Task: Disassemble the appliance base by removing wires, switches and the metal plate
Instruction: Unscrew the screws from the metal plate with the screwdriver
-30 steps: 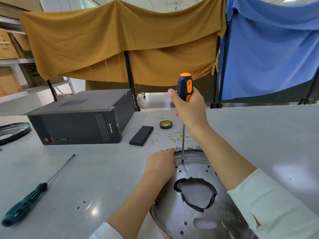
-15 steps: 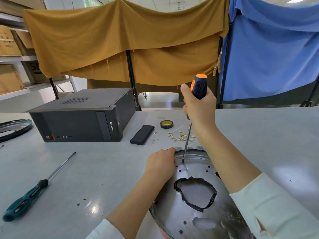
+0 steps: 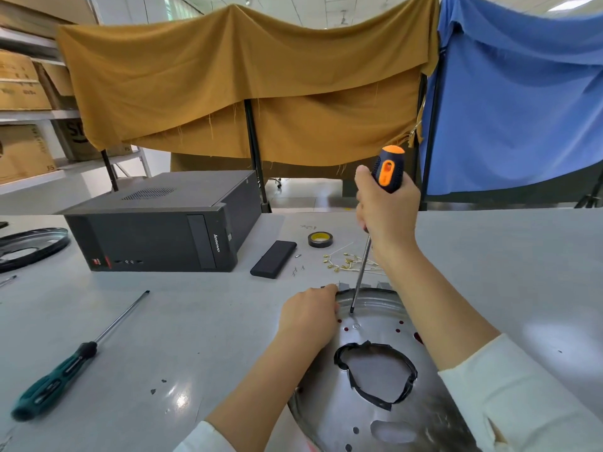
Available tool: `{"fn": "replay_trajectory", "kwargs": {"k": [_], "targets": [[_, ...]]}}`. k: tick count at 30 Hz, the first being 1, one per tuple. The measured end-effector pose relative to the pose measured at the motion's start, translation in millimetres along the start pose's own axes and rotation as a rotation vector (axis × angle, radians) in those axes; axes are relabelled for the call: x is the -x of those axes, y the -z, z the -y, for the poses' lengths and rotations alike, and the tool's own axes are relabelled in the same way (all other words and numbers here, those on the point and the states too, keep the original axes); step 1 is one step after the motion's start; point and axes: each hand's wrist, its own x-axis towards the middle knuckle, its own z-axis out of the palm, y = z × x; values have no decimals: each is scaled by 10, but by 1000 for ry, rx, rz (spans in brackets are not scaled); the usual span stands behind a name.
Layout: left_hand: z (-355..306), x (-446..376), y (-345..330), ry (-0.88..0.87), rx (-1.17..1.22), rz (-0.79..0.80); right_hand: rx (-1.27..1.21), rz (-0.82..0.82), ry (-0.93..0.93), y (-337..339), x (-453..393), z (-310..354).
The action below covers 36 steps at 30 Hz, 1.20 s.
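Observation:
A round shiny metal plate point(image 3: 329, 406) lies at the near edge of the table, with a taped-edged hole in its middle. My left hand point(image 3: 308, 316) grips the plate's far left rim. My right hand point(image 3: 386, 207) holds an orange and black screwdriver point(image 3: 388, 169) upright and slightly tilted. Its tip sits just above a small screw point(image 3: 355, 326) on the plate. Loose white wires with brass terminals point(image 3: 346, 262) lie on the table beyond the plate.
A black computer case point(image 3: 156, 233) stands at the left back. In front of it lie a black flat box point(image 3: 274, 259), a tape roll point(image 3: 319, 239) and small screws point(image 3: 297, 269). A green-handled screwdriver point(image 3: 55, 383) lies at the left; a second metal ring point(image 3: 29, 246) sits far left.
My right hand moved the screwdriver handle to the right, tilting the shaft, and the tip lifted a little off the screw. My left hand stayed on the rim.

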Motion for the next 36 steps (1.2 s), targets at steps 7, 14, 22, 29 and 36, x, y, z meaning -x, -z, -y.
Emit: {"fn": "replay_trajectory", "kwargs": {"k": [7, 14, 22, 29, 36], "targets": [[4, 4, -10, 3, 2, -9, -26, 696, -192, 48, -22, 143], [10, 4, -18, -3, 5, -15, 101, -35, 43, 0, 53, 62], [3, 0, -14, 4, 1, 0, -32, 581, -197, 111, -88, 135], [-1, 6, -3, 8, -9, 8, -59, 109, -134, 50, -9, 19], [7, 3, -6, 20, 21, 25, -11, 663, -207, 118, -77, 120]]}}
